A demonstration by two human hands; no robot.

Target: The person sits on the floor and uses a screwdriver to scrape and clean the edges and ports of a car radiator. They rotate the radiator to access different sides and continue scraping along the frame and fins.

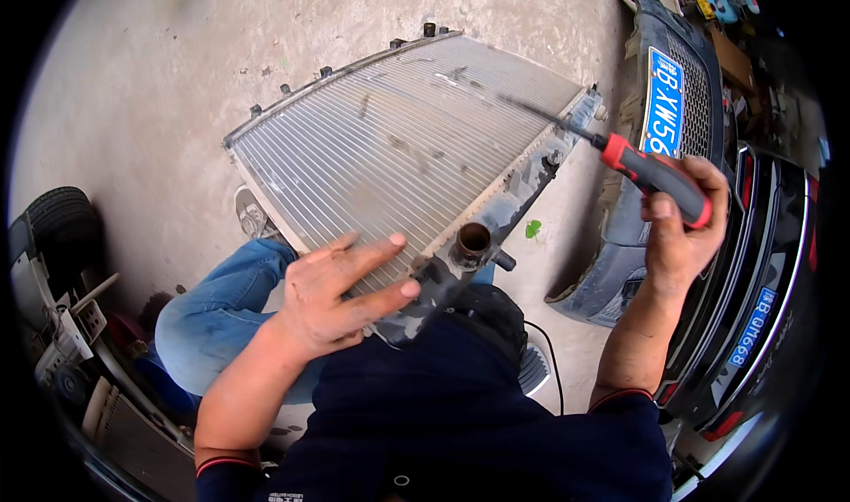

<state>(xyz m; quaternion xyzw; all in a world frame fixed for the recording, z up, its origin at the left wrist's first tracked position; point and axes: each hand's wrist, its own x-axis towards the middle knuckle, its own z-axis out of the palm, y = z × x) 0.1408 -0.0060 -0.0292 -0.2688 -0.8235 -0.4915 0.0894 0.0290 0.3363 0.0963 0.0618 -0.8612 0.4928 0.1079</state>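
A car radiator (354,148) with a finned metal core lies across my lap, its dark end tank (522,183) running along the near right side. Out of that tank rises a round pipe neck (474,241). My left hand (345,294) rests on the radiator's near corner, fingers spread over the fins and the tank edge. In my right hand (686,227) is a screwdriver (655,179) with a red and black handle. Its thin dark shaft points left over the tank and core; the tip is blurred, so I cannot tell whether it touches.
To the right lies a dark car bumper (620,210) with a blue number plate (664,99). Beyond it stand more dark bumpers (761,236). A black tyre (64,223) and assorted car parts (71,343) are at the left. A green leaf (532,229) lies on the concrete floor.
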